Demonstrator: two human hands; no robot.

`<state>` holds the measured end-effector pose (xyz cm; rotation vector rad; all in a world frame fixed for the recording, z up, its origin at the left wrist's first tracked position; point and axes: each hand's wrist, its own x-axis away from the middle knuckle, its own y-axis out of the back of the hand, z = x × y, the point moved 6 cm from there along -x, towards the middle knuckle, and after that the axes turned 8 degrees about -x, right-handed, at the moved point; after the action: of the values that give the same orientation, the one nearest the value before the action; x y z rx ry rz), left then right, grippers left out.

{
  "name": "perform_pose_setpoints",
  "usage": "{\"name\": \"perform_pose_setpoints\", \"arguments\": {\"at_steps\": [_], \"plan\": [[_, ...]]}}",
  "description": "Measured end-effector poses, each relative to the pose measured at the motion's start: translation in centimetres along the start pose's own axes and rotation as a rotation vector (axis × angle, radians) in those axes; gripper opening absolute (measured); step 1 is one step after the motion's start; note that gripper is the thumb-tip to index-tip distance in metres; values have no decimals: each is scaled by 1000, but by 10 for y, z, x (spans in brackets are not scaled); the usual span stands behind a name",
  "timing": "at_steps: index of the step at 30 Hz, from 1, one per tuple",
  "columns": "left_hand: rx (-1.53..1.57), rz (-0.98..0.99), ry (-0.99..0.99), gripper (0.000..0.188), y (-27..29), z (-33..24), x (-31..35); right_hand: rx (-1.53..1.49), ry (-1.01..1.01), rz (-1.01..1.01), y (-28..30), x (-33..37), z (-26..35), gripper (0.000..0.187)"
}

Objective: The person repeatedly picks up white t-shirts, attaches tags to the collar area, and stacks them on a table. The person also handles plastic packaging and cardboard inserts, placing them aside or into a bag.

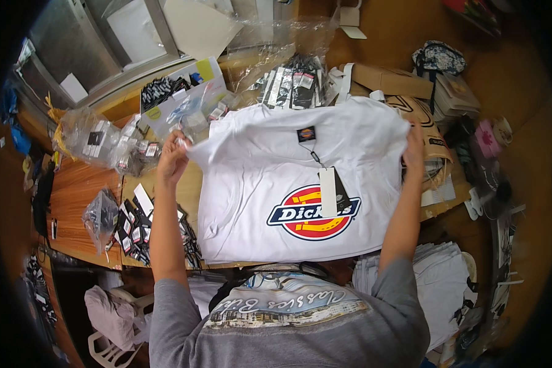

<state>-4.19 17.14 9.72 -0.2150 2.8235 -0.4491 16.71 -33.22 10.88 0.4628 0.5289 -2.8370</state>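
Observation:
A white T-shirt (245, 184) with a red, yellow and navy chest print lies spread before me on the table. My left hand (173, 156) pinches its cloth at the left shoulder, fingers closed. On the other side my right hand (413, 147) grips the right edge near the shoulder; its fingers are partly hidden by the cloth. From the dark neck label (306, 134) a cord runs down to a white and black hang tag (329, 193), which lies over the print.
Loose hang tags (132, 227) are piled left of the shirt, beside a clear plastic bag (100, 214). Behind stand a box of tags (165, 92) and a bundle of tags (295, 83). Folded white shirts (438, 279) are stacked low at right; a chair (113, 340) stands at lower left.

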Motion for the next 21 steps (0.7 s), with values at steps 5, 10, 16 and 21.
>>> {"name": "perform_pose_setpoints", "arguments": {"at_steps": [5,10,16,21], "plan": [[-358,606,574,31,-18,-6,90,770,-110,-23,53,109,43,12],[-1028,-125,346,14,83,-64,122,927,80,26,-42,134,54,20],[-1544,-614,458,15,131,-94,158,1415,-359,595,-93,159,-30,39],[-1943,-207,350,19,119,-22,148,1434,-309,626,-87,153,-34,35]]}}
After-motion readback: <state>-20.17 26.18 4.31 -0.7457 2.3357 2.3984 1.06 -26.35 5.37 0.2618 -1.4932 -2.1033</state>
